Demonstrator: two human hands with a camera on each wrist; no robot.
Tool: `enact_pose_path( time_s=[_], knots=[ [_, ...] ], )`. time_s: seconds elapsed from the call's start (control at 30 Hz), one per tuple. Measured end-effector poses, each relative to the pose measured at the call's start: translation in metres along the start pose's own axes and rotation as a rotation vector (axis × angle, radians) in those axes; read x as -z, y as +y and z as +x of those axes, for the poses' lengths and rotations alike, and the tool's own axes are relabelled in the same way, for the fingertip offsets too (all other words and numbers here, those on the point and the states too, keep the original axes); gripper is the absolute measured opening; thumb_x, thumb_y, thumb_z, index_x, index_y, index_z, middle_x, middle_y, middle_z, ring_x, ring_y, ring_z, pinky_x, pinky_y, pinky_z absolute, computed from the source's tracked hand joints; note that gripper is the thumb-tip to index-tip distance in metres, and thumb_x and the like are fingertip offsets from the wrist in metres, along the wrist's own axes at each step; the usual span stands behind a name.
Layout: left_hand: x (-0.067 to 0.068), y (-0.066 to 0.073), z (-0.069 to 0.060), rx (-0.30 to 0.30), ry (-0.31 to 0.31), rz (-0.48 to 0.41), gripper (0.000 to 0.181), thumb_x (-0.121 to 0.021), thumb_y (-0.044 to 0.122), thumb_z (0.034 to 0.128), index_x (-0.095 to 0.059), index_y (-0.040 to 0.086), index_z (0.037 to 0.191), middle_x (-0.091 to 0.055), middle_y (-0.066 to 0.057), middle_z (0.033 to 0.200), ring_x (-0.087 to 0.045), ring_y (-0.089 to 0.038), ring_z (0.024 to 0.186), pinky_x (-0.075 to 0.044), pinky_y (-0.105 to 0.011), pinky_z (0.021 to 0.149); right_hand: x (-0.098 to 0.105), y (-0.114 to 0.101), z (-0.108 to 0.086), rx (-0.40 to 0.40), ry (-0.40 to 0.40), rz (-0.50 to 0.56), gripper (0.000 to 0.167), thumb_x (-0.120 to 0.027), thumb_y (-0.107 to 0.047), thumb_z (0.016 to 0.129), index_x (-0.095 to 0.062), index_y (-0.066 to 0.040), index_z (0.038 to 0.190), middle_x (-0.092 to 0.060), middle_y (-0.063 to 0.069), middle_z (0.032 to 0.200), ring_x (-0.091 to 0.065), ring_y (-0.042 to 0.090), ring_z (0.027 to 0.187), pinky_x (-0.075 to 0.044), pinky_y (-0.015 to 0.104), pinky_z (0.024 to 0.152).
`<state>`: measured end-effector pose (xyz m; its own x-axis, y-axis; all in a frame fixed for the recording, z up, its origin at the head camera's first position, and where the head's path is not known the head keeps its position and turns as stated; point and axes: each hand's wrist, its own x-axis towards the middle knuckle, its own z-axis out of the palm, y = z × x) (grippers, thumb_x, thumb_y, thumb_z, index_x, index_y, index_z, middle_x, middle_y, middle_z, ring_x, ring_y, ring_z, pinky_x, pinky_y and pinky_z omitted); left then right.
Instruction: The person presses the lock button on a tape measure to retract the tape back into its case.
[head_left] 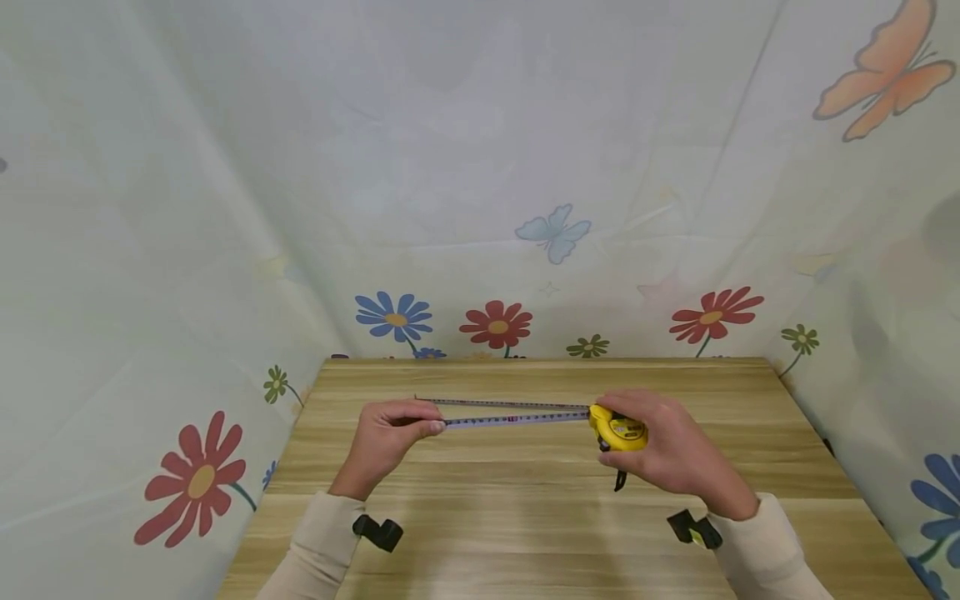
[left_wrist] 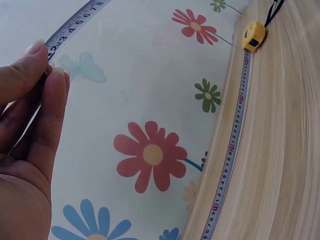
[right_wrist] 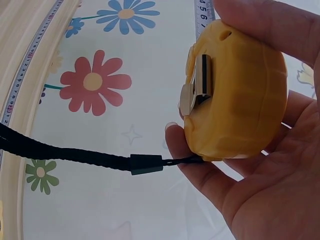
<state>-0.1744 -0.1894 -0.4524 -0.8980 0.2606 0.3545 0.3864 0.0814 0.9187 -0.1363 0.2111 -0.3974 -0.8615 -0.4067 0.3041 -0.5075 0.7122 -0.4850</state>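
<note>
My right hand [head_left: 671, 442] grips a yellow tape measure [head_left: 618, 429] by its case; in the right wrist view its metal clip [right_wrist: 202, 77] faces the camera and a black strap [right_wrist: 75, 155] hangs from it. The drawn-out blade [head_left: 517, 418] spans to my left hand [head_left: 386, 442], which pinches its end between thumb and fingers. In the left wrist view, low numbers show on this blade [left_wrist: 75, 27] beside the fingertips. A second yellow tape measure [left_wrist: 254, 36] lies on the table, its blade [left_wrist: 231, 147] extended along the wood; in the head view, that blade [head_left: 502, 403] runs behind the held one.
The light wooden table [head_left: 480, 517] meets a pale backdrop [head_left: 450, 167] printed with flowers and butterflies, which rises behind it and at both sides. Black devices [head_left: 378, 532] are strapped at both wrists.
</note>
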Motion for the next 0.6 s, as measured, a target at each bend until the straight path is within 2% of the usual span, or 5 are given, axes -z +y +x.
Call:
enact_pose_path(
  time_s=[0.17,0.6],
  knots=[
    [-0.001,0.0004,0.0006,0.004,-0.004,-0.002,0.012,-0.08,0.009,0.091,-0.082,0.002,0.1,-0.079,-0.014,0.105,-0.077,-0.017,0.094,-0.065,-0.03,0.084,0.0001,0.0004,-0.0001,-0.005,-0.004,0.003,0.062,-0.094,-0.023,0.076,-0.071,-0.012,0.133,-0.073,0.009,0.13,-0.069,0.021,0.105,-0.061,0.033,0.081],
    [-0.0026,0.002,0.0013,0.001,-0.011,-0.012,0.01,-0.079,0.007,0.0912,-0.083,0.003,0.1,-0.08,-0.011,0.104,-0.077,-0.017,0.093,-0.065,-0.03,0.083,-0.0007,-0.0009,0.0004,-0.004,-0.001,0.016,0.062,-0.094,-0.021,0.076,-0.071,-0.012,0.132,-0.073,0.009,0.13,-0.069,0.02,0.104,-0.061,0.032,0.08]
  ],
)
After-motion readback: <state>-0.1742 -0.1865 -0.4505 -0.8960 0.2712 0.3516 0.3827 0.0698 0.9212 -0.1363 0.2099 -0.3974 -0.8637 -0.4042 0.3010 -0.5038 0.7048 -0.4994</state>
